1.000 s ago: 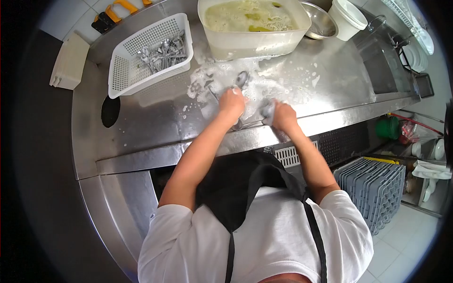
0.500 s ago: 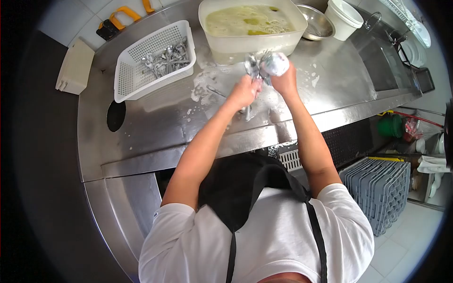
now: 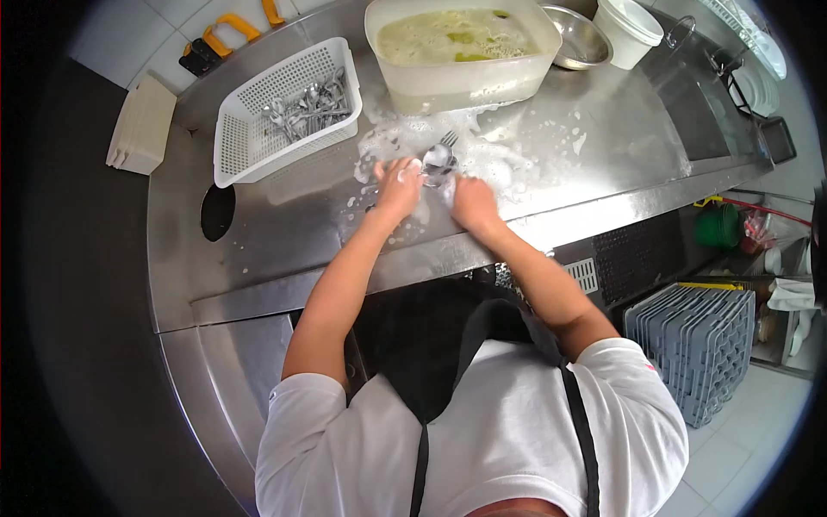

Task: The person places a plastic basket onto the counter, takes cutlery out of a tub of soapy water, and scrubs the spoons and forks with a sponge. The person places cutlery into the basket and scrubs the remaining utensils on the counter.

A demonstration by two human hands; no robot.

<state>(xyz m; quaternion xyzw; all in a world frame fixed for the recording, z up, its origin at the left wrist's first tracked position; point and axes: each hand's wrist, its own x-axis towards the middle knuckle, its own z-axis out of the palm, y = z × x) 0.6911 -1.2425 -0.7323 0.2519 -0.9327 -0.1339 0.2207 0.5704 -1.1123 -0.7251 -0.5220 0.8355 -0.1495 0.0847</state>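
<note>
A wet bunch of cutlery (image 3: 438, 158), with spoon bowls and a fork's tines showing, lies low over the foamy steel counter (image 3: 284, 233). On its left side, my left hand (image 3: 399, 185) has bent fingers gripping it, with white suds at the fingertips. My right hand (image 3: 475, 203) is closed in a fist at the lower right, close to the spoons. What that fist holds, if anything, is hidden. The handles of the cutlery are mostly covered by my hands.
A white perforated basket (image 3: 237, 142) with several spoons and forks stands at left. Behind my hands is a tub (image 3: 469, 86) of cloudy greenish water. A steel bowl (image 3: 579, 39) and white bucket (image 3: 629, 34) stand right of it. A round hole (image 3: 218, 213) opens in the counter.
Both hands have come down and toward the body, and the cutlery with them. The foamy white bundle seen at my right hand no longer shows. More suds lie on the counter.
</note>
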